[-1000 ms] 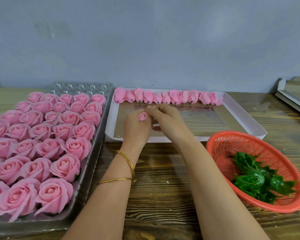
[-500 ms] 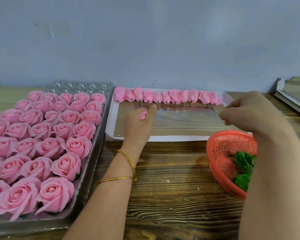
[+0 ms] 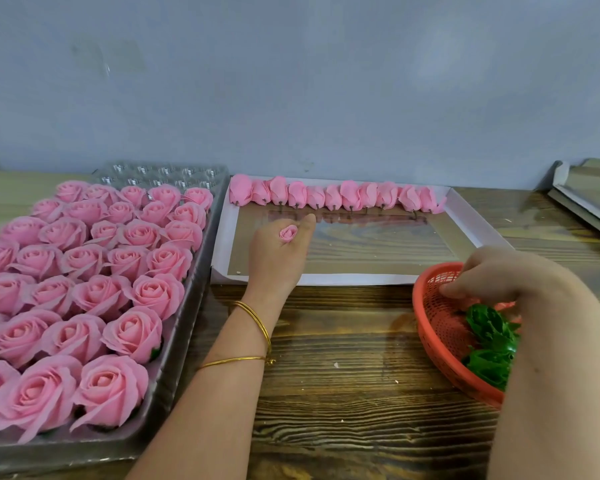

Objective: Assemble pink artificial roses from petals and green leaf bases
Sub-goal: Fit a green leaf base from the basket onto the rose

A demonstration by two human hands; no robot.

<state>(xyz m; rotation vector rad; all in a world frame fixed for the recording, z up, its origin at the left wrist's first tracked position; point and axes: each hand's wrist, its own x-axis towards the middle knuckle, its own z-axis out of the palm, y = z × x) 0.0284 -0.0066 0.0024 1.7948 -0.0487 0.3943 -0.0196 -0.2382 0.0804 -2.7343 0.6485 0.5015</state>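
Rose bud (image 3: 288, 233), pink, small, tightly rolled: held upright in the left hand (image 3: 278, 254), fingers and thumb curled round its lower part so that only the spiralled top shows above them. Position: over the near-left part of the white tray (image 3: 465, 216), unchanged from a second ago. Right hand (image 3: 492, 275): a second ago at the bud, fingertips meeting those of the left hand; half a second ago in transit to the right; now lowered into the orange basket (image 3: 430, 306), fingers bent downward over the green leaf bases (image 3: 489, 341). Whether it has hold of one cannot be told, since the fingertips are hidden behind the hand itself. Judgement: work on the bud by both hands is over and the fetching of a leaf base is in hand; the joining of base to bud is not yet done. Row of unmounted pink buds (image 3: 336, 197): lying along the far edge of the white tray, well apart from the held bud, same arrangement as before. Finished roses (image 3: 84, 289): packed in rows in the grey blister tray (image 3: 187, 306) at left, its far cells unfilled. Gold bangles (image 3: 257, 323): two, on the left wrist. Wooden table (image 3: 343, 358): bears both trays and the basket.
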